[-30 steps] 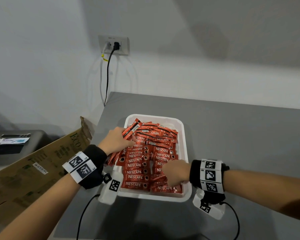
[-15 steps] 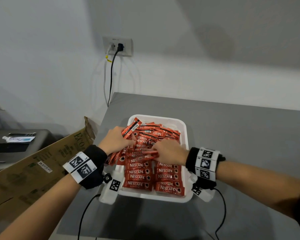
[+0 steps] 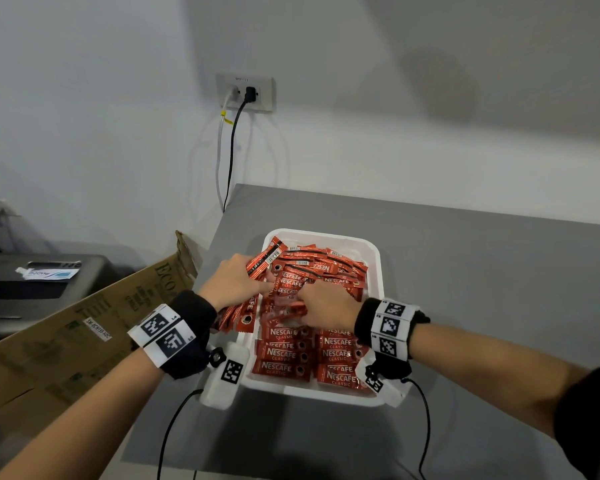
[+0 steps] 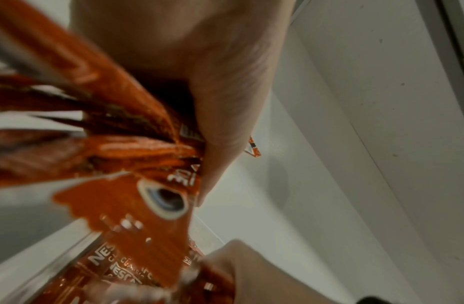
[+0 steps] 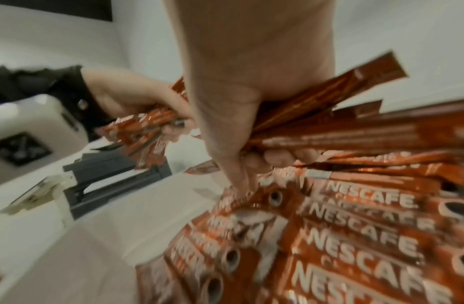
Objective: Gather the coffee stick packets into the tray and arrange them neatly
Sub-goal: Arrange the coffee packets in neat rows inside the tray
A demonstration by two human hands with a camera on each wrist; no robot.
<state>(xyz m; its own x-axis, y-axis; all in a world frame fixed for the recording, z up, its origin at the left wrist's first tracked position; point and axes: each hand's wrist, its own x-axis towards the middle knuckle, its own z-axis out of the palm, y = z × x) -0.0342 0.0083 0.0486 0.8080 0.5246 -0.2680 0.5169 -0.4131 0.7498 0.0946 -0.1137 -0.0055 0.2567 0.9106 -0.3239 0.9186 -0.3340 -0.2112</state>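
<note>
While you look down from the head view, your left hand (image 3: 234, 284) grips a fanned bundle of red coffee stick packets (image 3: 253, 308) at the left rim of the white tray (image 3: 374, 268), the bundle's lower ends hanging over that rim. Your right hand (image 3: 328, 306) sits over the middle of the tray, fingers curled down into the packets. The tray rests on the grey counter (image 3: 482, 271). Near you, the packets in the tray (image 3: 312, 355) lie in two flat columns; at the far end they are heaped at mixed angles. A cardboard box (image 3: 84, 337) stands left of the counter, and a wall socket (image 3: 246, 93) with two plugs is above.

From the left wrist view, your left hand (image 4: 213, 86) has its thumb and fingers closed round the bundle (image 4: 116, 144), whose ends splay toward the camera. Your right hand (image 4: 254, 271) shows at the bottom, touching packets in the tray.

From the right wrist view, your right hand (image 5: 251, 86) clamps several packets (image 5: 329, 115) between thumb and curled fingers, just above the rows of packets (image 5: 355, 236) lying label-up. Your left hand (image 5: 137, 98) shows behind, holding its own bundle (image 5: 145, 131). The picture is blurred.
</note>
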